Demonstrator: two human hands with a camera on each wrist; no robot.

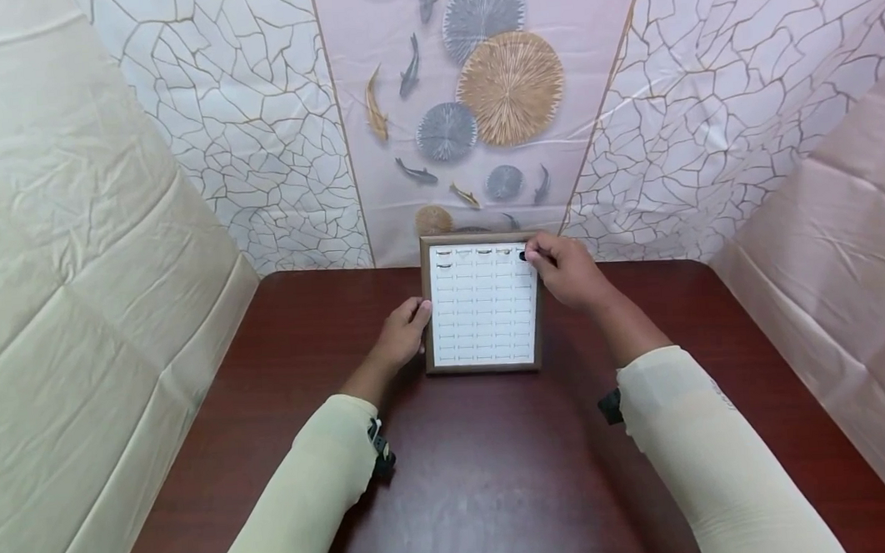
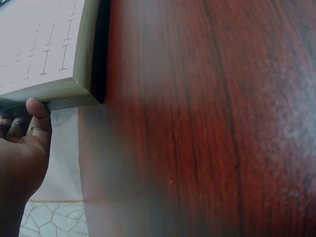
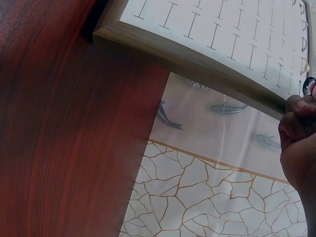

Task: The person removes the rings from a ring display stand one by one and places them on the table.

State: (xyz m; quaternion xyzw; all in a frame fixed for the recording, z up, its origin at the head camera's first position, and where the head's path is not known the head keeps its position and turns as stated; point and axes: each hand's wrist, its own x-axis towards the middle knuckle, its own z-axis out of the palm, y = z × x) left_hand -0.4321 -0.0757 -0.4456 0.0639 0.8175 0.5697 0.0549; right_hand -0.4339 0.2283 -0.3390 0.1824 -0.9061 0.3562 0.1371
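Observation:
A wood-framed ring display board (image 1: 485,316) with a white face and rows of short slits stands upright on the table. My left hand (image 1: 403,333) grips the frame's left edge, thumb at the front; in the left wrist view that thumb (image 2: 37,107) rests against the rim. At the top right corner my right hand (image 1: 572,271) pinches a small black ring (image 1: 522,256) against the last slot of the top row. Several thin rings (image 1: 484,251) sit along that top row, and one ring (image 1: 444,265) is in the second row at left. Curled fingers partly hide the black ring.
The board stands on a glossy dark red wooden table (image 1: 483,475), near its far edge. Behind it hangs a patterned curtain (image 1: 408,195) with fish and round shapes. Cream cloth (image 1: 75,287) lines the left side, and pinkish cloth (image 1: 848,272) the right.

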